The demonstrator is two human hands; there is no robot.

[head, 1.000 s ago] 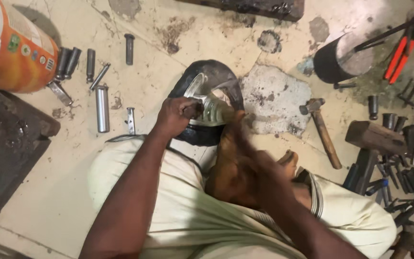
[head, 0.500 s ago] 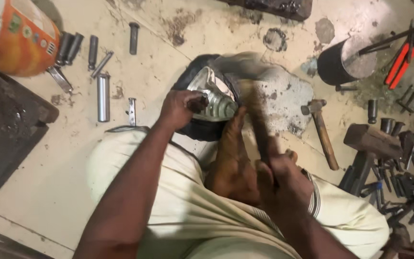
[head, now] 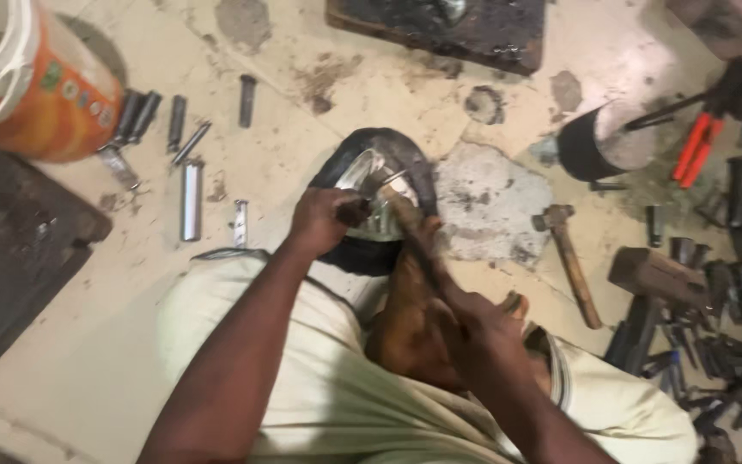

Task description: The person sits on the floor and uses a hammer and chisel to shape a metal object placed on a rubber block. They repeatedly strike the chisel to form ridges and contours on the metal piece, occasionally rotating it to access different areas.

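Observation:
A small black wheel (head: 405, 159) with a shiny metal hub (head: 362, 172) lies on the dirty floor between my knees, and my bare foot (head: 405, 318) rests against its near edge. My left hand (head: 324, 219) is closed on a short dark punch (head: 355, 211), whose tip is set against the hub. A long dark tool (head: 418, 245), blurred by motion, is gripped in my right hand (head: 474, 331). It slants up to the left and its far end is at the hub, next to my left hand.
An orange and white bucket (head: 36, 77) stands at the top left beside metal sleeves and bolts (head: 189, 199). A hammer (head: 570, 262), a black cylinder (head: 594, 142), red-handled pliers (head: 697, 146) and a heap of tools (head: 706, 318) lie to the right. Dark boards (head: 10, 249) lie at the left.
My right hand has swung the long tool down, so its end now meets the hub. My left hand has kept its hold at the hub.

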